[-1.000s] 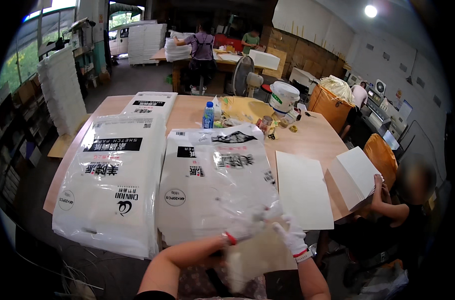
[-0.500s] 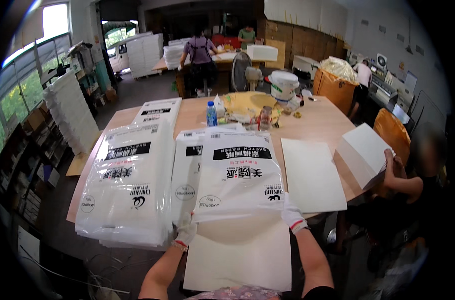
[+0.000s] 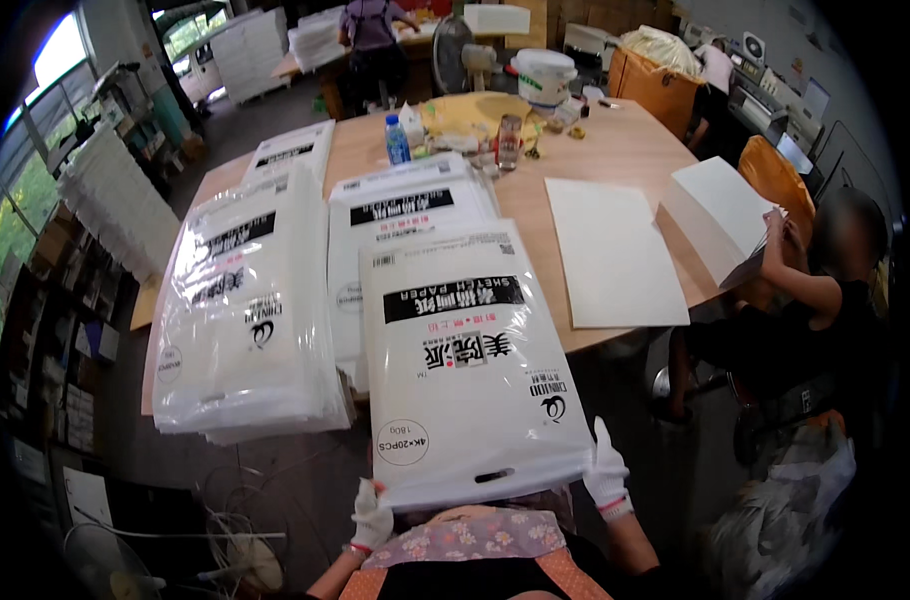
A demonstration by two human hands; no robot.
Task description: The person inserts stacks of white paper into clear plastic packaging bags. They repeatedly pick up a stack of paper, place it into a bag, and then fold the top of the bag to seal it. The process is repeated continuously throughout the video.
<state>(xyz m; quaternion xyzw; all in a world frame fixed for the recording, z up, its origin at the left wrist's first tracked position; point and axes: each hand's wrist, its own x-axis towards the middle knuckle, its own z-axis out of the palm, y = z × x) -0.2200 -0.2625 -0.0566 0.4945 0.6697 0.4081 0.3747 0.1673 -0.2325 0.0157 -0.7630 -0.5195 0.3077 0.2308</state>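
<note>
1. My white-gloved left hand pinches the near left corner of a filled, printed plastic bag.
2. My right hand touches its near right corner, 1 digit raised; I cannot tell whether it grips.
3. The bag overhangs the near edge of the table, reaching towards my flowered apron.

The left hand grips the near left corner of a filled plastic bag; the right hand touches its near right corner. On the tabletop, stacked bags lie left, pale sheets right, and a blue-capped bottle stands far.
</note>
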